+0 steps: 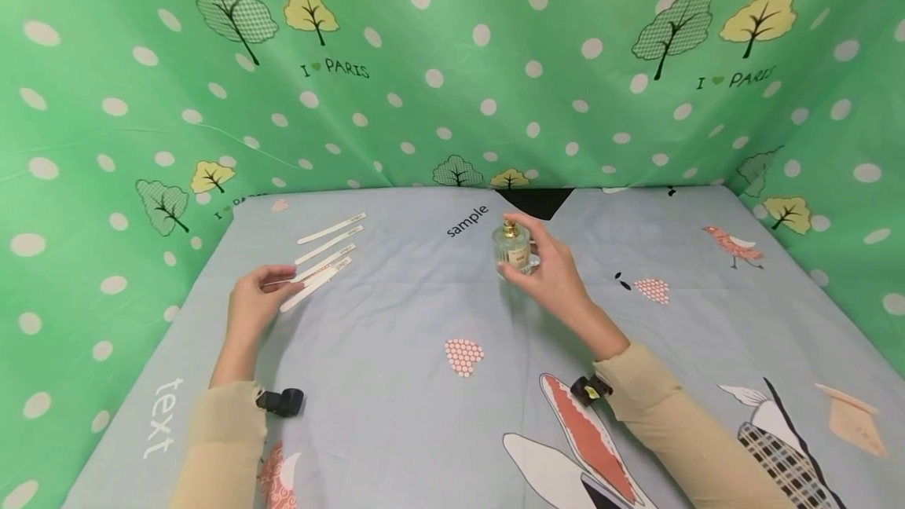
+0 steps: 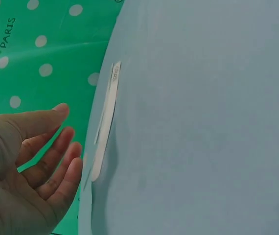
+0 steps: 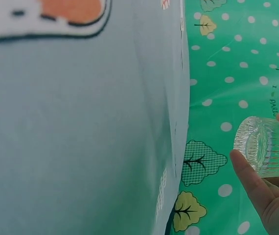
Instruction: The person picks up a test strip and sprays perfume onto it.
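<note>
My right hand (image 1: 555, 269) grips a clear ribbed glass perfume bottle (image 1: 511, 251) with a gold spray top and a pale label. One finger rests at the sprayer and the thumb lies along the lower side. The right wrist view shows the ribbed glass base of the bottle (image 3: 262, 147), raised off the cloth. On the left, several white paper test strips (image 1: 321, 248) with small print at one end lie roughly side by side. My left hand (image 1: 258, 297) hovers at the near ends of the closest strips. In the left wrist view its thumb and loosely bent fingers are apart, holding nothing.
A grey-blue printed cloth (image 1: 396, 383) covers the table. Green dotted curtains (image 1: 424, 61) stand behind it and along both sides. Small black devices (image 1: 283, 401) sit on both wrists.
</note>
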A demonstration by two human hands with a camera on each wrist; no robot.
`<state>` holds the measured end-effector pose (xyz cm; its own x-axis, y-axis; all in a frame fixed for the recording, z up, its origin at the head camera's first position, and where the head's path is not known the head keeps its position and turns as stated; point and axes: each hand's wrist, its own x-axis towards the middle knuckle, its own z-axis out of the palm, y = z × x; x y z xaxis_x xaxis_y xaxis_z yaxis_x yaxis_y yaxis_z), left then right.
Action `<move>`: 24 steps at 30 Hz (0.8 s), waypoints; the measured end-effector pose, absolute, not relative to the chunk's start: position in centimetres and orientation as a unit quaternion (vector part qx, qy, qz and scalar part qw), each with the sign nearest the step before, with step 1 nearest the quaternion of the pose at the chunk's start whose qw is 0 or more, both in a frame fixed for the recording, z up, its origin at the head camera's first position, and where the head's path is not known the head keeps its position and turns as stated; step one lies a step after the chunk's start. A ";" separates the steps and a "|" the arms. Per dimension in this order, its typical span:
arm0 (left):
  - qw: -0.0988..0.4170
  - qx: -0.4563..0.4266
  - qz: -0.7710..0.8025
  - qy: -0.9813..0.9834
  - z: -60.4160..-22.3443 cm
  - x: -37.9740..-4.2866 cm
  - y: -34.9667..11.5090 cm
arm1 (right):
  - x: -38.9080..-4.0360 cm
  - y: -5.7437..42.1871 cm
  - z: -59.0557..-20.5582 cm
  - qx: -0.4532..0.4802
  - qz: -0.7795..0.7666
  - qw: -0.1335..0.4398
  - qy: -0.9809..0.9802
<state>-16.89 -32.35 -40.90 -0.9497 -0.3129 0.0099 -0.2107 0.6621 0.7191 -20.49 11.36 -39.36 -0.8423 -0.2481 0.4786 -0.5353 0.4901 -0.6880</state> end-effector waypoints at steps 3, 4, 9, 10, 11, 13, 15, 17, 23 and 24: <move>0.064 0.149 -0.377 -0.912 -41.2 -16.6 -32.6 | -20.5 11.3 -39.4 0.230 0.448 0.160 -0.849; 0.063 0.148 -0.377 -0.912 -41.3 -16.5 -32.7 | -20.5 11.3 -39.4 0.230 0.448 0.160 -0.849; 0.057 0.146 -0.378 -0.912 -41.5 -15.8 -33.1 | -20.5 11.3 -39.4 0.231 0.450 0.159 -0.848; 0.057 0.147 -0.377 -0.913 -41.5 -15.7 -33.1 | -20.5 11.3 -39.4 0.231 0.450 0.159 -0.848; 0.057 0.149 -0.375 -0.913 -41.5 -15.6 -33.2 | -20.5 11.3 -39.4 0.231 0.450 0.160 -0.848; 0.057 0.152 -0.366 -0.916 -41.5 -15.4 -33.3 | -20.5 11.3 -39.4 0.231 0.450 0.159 -0.848; 0.057 0.157 -0.356 -0.920 -41.6 -15.3 -33.5 | -20.5 11.4 -39.4 0.231 0.451 0.159 -0.847; 0.057 0.159 -0.348 -0.922 -41.7 -15.2 -33.5 | -20.5 11.4 -39.4 0.231 0.451 0.158 -0.847; 0.054 0.157 -0.332 -0.929 -41.9 -14.9 -33.7 | -20.4 11.3 -39.3 0.231 0.448 0.162 -0.848; 0.052 0.156 -0.327 -0.931 -42.0 -14.9 -33.7 | -20.4 11.3 -39.3 0.231 0.448 0.162 -0.848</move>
